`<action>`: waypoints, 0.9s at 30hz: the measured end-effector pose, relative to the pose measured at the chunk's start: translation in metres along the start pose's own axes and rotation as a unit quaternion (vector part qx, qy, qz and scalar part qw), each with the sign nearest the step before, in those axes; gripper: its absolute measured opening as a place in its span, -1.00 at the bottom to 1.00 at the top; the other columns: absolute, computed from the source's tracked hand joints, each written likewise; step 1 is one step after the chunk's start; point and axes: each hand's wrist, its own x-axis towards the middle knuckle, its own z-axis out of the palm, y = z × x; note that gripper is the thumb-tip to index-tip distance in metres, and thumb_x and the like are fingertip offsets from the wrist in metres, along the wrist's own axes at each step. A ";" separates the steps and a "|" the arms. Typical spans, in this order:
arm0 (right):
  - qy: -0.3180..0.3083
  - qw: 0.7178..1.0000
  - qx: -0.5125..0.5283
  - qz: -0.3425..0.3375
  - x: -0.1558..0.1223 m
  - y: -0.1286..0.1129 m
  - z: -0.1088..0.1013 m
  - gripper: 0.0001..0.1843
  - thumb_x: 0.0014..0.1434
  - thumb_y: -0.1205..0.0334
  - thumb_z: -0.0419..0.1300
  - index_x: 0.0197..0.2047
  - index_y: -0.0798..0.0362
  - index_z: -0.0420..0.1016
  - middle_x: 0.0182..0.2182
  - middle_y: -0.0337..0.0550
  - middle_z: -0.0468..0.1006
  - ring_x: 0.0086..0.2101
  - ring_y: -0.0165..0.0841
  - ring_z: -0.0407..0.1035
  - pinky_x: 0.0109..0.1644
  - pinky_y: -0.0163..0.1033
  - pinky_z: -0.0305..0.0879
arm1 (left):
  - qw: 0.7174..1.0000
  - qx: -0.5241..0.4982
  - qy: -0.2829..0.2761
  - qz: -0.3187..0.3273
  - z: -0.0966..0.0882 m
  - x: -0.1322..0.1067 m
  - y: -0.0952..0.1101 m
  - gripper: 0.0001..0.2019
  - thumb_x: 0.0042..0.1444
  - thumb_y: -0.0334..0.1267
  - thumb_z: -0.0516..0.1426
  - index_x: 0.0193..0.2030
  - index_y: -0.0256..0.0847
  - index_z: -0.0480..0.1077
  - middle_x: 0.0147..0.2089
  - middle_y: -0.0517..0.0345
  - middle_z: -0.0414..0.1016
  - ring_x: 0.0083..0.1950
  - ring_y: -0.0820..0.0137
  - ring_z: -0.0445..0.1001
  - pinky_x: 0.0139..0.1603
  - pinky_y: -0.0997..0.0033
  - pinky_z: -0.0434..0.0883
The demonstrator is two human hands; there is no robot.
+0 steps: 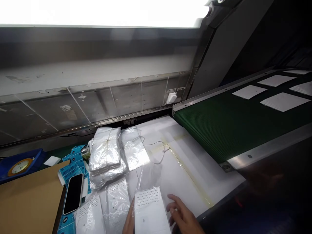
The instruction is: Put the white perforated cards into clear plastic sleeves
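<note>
While held low in front: white box [149,213], at bottom middle of the view, between both hands, with rows of dark slots toward its far end; clear film [143,178] just beyond.
Left hand [129,221]: laid against left side of the white box, mostly hidden behind it; cannot tell whether pinching or only supporting.
Right hand [184,217]: just beside right side of the white box, with fingers loosely bent and spread apart; cannot tell whether touching.
Left of left hand: two film-wrapped boxes [118,203], side by side, also with slots.
Farther on desk [209,169]: stack of wrapped packets [106,152], tied with string; beside it, flat shiny packet [134,149], then loose cord [156,143] and yellowish tape [191,177].
Left edge: dark-screened phone [73,194] upon blue printed strips [73,167], near small can [85,151]; brown cardboard [29,198] and blue tray [36,157] with tape roll [19,167] inside.
Right side: green ribbed belt [204,130], carrying flat white pieces [250,92], well apart from right hand.
</note>
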 end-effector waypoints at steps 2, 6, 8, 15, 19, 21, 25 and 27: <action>0.013 0.999 -0.047 -0.020 0.007 -0.005 -0.003 -0.55 0.17 -0.09 0.00 0.02 -0.01 0.27 -0.25 -0.18 0.46 -0.38 -0.34 0.41 -0.30 -0.28 0.35 | 1.000 0.018 -0.009 0.004 0.000 -0.001 -0.006 -0.32 -0.07 0.23 0.13 0.12 -0.16 0.34 0.28 0.04 0.21 0.33 0.08 0.08 0.38 0.13 -0.13; 0.033 0.985 -0.152 -0.072 0.016 -0.011 0.000 -0.81 0.18 0.06 0.04 -0.28 -0.04 0.37 -0.41 -0.29 0.51 -0.39 -0.38 0.38 -0.30 -0.32 0.28 | 0.999 0.014 -0.023 -0.034 0.001 0.004 0.003 -0.29 -0.17 0.26 0.18 0.04 -0.20 0.41 0.25 -0.02 0.25 0.32 0.01 0.09 0.38 0.12 -0.14; 0.039 0.978 -0.188 -0.087 0.020 -0.008 0.002 -0.81 0.19 0.11 0.01 -0.38 -0.03 0.34 -0.47 -0.32 0.51 -0.42 -0.38 0.37 -0.34 -0.33 0.25 | 0.996 -0.001 -0.027 -0.083 0.003 0.006 0.012 -0.31 -0.17 0.27 0.17 0.00 -0.19 0.43 0.24 0.01 0.28 0.33 0.04 0.07 0.38 0.13 -0.14; 0.047 0.975 -0.210 -0.052 0.030 0.016 0.005 -0.86 0.19 0.16 -0.03 -0.26 -0.05 0.32 -0.42 -0.30 0.50 -0.44 -0.37 0.36 -0.37 -0.33 0.23 | 0.993 0.006 -0.016 -0.113 0.010 -0.001 0.021 -0.41 -0.11 0.16 0.16 -0.06 -0.26 0.46 0.20 -0.06 0.34 0.32 0.07 0.10 0.36 0.17 -0.06; 0.044 0.965 -0.241 -0.095 0.029 0.015 0.004 -0.74 0.25 0.11 -0.07 -0.40 -0.04 0.34 -0.44 -0.27 0.49 -0.41 -0.34 0.35 -0.34 -0.28 0.20 | 0.984 0.005 -0.012 -0.176 0.016 -0.001 0.020 -0.44 0.07 0.13 -0.02 0.03 -0.25 0.40 0.18 -0.05 0.36 0.27 0.08 0.19 0.31 0.09 0.09; 0.040 0.962 -0.246 -0.115 0.024 0.013 0.002 -0.73 0.27 0.10 -0.09 -0.37 -0.04 0.34 -0.43 -0.24 0.47 -0.42 -0.33 0.32 -0.35 -0.27 0.18 | 0.982 0.014 -0.013 -0.188 0.016 -0.002 0.017 -0.45 0.10 0.10 -0.04 0.11 -0.18 0.34 0.21 0.04 0.33 0.28 0.11 0.18 0.31 0.08 0.10; -0.076 0.958 -0.236 -0.145 0.001 0.006 -0.008 -0.76 0.27 0.09 -0.08 -0.33 -0.04 0.33 -0.32 -0.19 0.40 -0.34 -0.32 0.31 -0.25 -0.25 0.22 | 0.986 0.051 0.020 -0.156 0.004 -0.012 0.005 -0.38 0.12 0.14 -0.08 0.21 -0.20 0.22 0.26 0.07 0.25 0.30 0.17 0.16 0.33 0.16 0.08; -0.146 0.959 -0.210 -0.117 -0.014 0.003 -0.011 -0.76 0.25 0.06 -0.04 -0.33 -0.06 0.35 -0.29 -0.17 0.38 -0.31 -0.30 0.31 -0.21 -0.23 0.23 | 0.984 0.070 0.031 -0.162 -0.003 -0.022 0.001 -0.32 0.07 0.18 -0.03 0.21 -0.25 0.22 0.14 -0.06 0.40 0.17 0.08 0.34 0.24 0.09 0.22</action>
